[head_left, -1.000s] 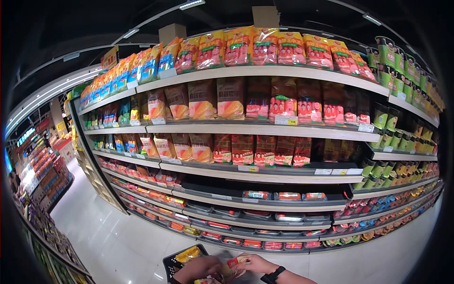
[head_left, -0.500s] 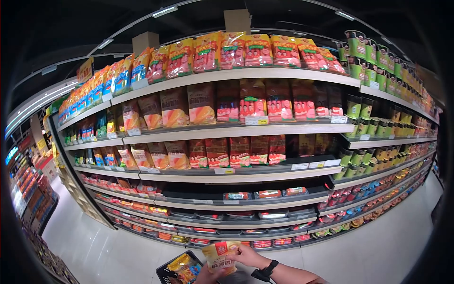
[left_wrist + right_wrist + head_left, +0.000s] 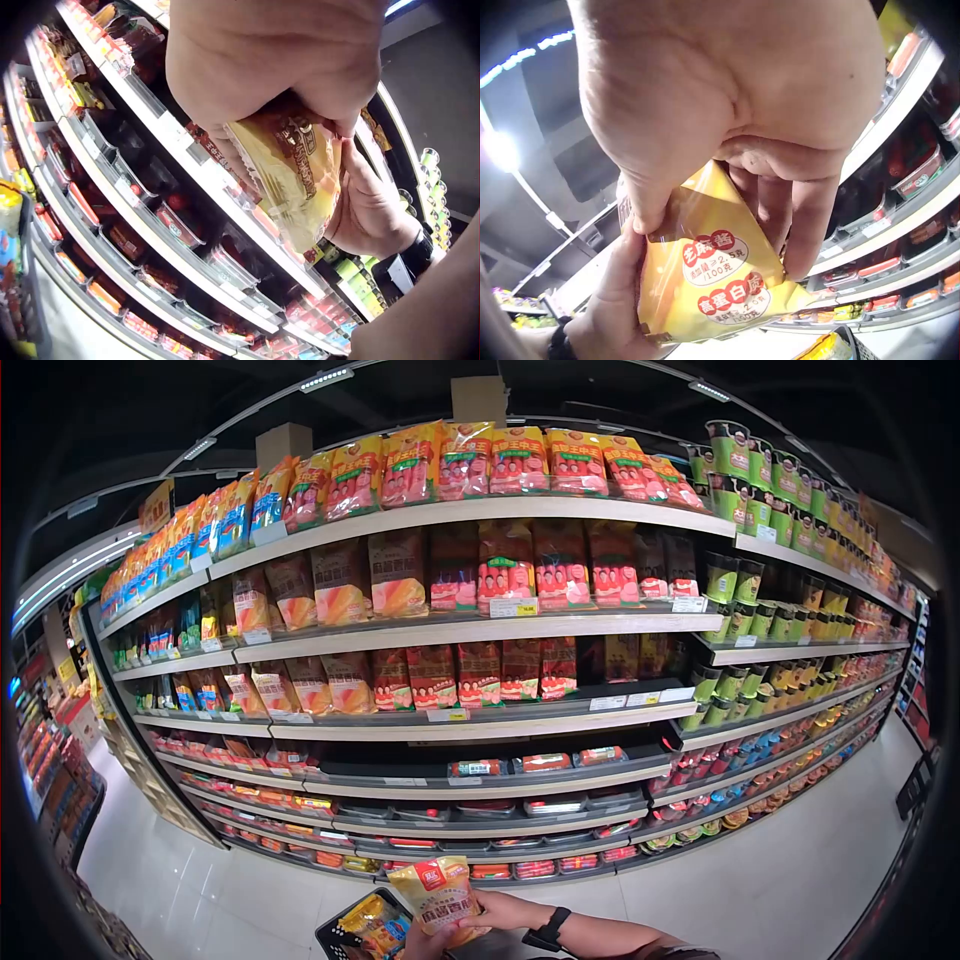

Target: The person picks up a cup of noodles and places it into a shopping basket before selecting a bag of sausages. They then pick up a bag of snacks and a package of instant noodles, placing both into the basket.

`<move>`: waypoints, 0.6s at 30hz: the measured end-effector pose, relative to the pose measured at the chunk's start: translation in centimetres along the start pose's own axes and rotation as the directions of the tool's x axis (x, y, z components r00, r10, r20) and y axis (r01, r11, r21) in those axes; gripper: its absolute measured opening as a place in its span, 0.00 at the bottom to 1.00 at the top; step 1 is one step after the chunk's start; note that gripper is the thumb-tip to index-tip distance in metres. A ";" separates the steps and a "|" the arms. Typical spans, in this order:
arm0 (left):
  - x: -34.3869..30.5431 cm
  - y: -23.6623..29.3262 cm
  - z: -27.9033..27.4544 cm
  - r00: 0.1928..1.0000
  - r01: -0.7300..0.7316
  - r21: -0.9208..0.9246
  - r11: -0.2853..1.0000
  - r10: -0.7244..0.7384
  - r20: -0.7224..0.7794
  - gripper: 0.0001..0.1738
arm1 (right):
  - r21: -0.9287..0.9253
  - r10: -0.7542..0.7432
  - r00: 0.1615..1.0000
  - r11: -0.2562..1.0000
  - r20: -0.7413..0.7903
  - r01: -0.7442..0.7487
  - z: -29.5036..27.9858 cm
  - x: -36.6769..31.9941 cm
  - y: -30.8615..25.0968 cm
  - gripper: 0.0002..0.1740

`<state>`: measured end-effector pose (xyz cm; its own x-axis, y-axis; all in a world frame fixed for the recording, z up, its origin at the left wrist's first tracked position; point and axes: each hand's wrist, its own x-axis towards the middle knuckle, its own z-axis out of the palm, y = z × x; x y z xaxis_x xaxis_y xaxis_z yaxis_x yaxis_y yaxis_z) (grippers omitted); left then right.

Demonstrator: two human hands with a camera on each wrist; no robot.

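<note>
Both hands hold a yellow and cream packet of sausages (image 3: 440, 895) up in front of the body, at the bottom of the head view. Its printed front, with a red logo, faces the camera. My left hand (image 3: 426, 942) grips its lower left part. On the right side, my right hand (image 3: 505, 912) pinches the packet, thumb on the front; a black band is on that wrist. In the right wrist view, the packet's yellow back (image 3: 712, 262) shows red labels, with right-hand fingers (image 3: 810, 225) curled along one edge.
A dark basket (image 3: 328, 938) with yellow and blue packets (image 3: 378, 928) is just left of the hands. Ahead stands a long shelf unit (image 3: 480, 627) of bagged sausages (image 3: 340, 580), with green cups (image 3: 735, 460) at right. Pale tiled floor (image 3: 150, 850) lies between.
The packet has come up from beside the basket, and its front has turned to the camera. Both hands moved with it. The head view has swung right, so the shelves sit further left.
</note>
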<state>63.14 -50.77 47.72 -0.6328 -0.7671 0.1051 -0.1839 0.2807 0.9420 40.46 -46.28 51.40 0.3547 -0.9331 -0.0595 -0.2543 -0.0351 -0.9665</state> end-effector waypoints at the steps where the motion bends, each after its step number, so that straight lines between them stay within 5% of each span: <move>1: -0.1 0.6 0.2 1.000 0.002 -0.065 0.998 -0.002 -0.006 0.12 | 0.001 0.002 1.000 1.000 -0.002 -0.002 0.1 -0.1 -0.2 0.36; 5: -0.3 1.4 1.0 0.994 0.095 -0.223 0.970 -0.106 -0.036 0.12 | -0.072 0.015 1.000 0.997 -0.027 -0.016 0.2 -0.6 -0.2 0.36; 8: -0.4 0.4 0.9 0.995 0.086 -0.043 0.995 -0.088 -0.052 0.14 | -0.056 0.021 0.999 0.998 -0.043 -0.023 0.5 -0.7 1.4 0.36; 10: -0.5 4.6 0.1 0.936 0.352 -0.063 0.934 -0.349 0.050 0.16 | -0.018 0.023 0.998 1.000 -0.065 -0.024 0.6 -1.0 1.9 0.36; 11: -0.7 3.3 0.1 0.935 0.354 -0.060 0.933 -0.351 0.055 0.16 | -0.019 0.033 0.997 0.999 -0.074 -0.034 0.5 -1.3 1.9 0.35; 13: -1.7 -3.6 -0.3 0.953 0.298 -0.405 0.864 -0.296 0.070 0.18 | -0.022 0.047 0.995 0.999 -0.083 -0.049 0.4 -2.0 2.4 0.35; 14: -1.9 -7.7 -1.0 0.952 0.300 -0.405 0.864 -0.297 0.072 0.18 | 0.011 0.023 0.992 1.000 -0.124 -0.022 0.5 -2.3 3.1 0.35; 17: -5.3 -23.9 -3.5 0.931 0.360 -0.085 0.929 -0.353 0.089 0.22 | 0.058 0.034 0.978 0.998 -0.207 -0.022 0.0 -3.8 3.5 0.33; 18: -6.9 -25.3 -4.2 0.940 0.327 0.079 0.942 -0.333 0.077 0.25 | 0.068 0.068 0.967 0.996 -0.245 -0.052 -0.3 -4.3 3.5 0.31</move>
<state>75.35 -55.04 24.49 -0.5914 -0.7700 -0.2396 -0.4394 0.0586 0.8964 37.78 -42.52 48.38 0.1052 -0.9925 -0.0617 -0.2104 0.0384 -0.9769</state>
